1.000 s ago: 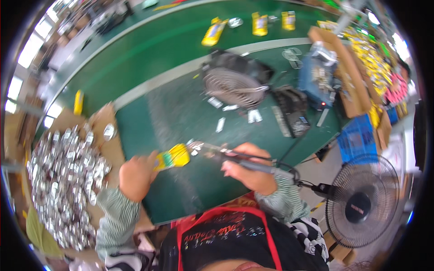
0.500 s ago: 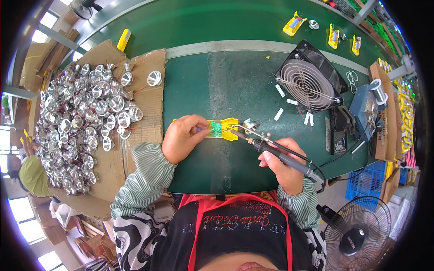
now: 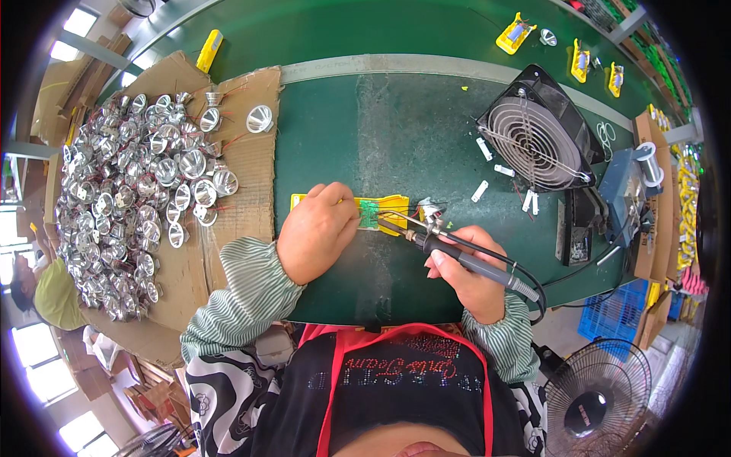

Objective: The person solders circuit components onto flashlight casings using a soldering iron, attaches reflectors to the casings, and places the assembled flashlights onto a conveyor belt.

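Observation:
A yellow plastic casing [image 3: 395,204] lies on the green bench in front of me, with a small green circuit board [image 3: 368,214] in it. My left hand [image 3: 314,234] is closed over the casing's left part, fingertips by the board; whatever else its fingers pinch is hidden. In my right hand [image 3: 474,286] is a soldering iron [image 3: 476,264], its grey handle slanting down to the right. A thin metal guide tube runs along the iron. Both tips reach the board's right side. Just right of the casing sits a small silvery reflector [image 3: 428,209] with wires.
Many silvery reflectors [image 3: 122,206] are heaped on cardboard [image 3: 247,167] at the left. A black fan [image 3: 529,137], white pieces [image 3: 479,191] and a blue unit with a solder spool [image 3: 647,164] stand right. More yellow casings [image 3: 515,34] lie beyond the metal rail.
My left hand's fingers have shifted from a raised pinch beside the board to a curl over the casing. The iron's tip stays at the board, and the whole view has shifted slightly.

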Motion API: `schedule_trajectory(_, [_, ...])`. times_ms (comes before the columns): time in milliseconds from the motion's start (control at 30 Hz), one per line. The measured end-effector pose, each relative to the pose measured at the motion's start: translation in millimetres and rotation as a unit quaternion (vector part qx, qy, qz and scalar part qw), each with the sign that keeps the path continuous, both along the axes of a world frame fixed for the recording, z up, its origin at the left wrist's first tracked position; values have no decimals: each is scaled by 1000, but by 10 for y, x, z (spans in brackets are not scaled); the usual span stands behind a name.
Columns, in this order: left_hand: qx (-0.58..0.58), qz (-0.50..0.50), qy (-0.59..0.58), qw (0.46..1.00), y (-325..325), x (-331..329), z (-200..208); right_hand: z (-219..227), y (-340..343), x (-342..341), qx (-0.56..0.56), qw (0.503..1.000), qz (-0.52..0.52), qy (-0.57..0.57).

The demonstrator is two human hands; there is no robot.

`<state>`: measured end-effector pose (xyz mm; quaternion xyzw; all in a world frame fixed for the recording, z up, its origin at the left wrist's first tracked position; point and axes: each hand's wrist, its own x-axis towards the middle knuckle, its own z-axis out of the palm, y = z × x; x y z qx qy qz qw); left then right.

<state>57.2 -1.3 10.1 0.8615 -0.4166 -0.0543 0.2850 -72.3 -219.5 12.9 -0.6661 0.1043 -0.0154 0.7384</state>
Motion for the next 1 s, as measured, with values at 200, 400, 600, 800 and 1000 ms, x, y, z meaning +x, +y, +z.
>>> schedule_trajectory(200, [9, -22, 22, 999, 7, 72, 15, -31, 16, 36, -6, 1000, 9, 12])
schedule_trajectory(400, [9, -31, 30, 999, 5, 99, 4, -57, 18, 60, -18, 1000, 14, 4])
schedule_trajectory(600, [5, -33, 36, 999, 7, 111, -1, -28, 3, 56, -32, 999, 35, 6])
schedule_trajectory(800, [8, -34, 40, 999, 14, 117, -10, 28, -22, -14, -4, 999, -41, -8])
schedule_trajectory(1000, [10, -34, 42, 999, 11, 112, -5, 59, -100, -95, 1, 998, -58, -11])
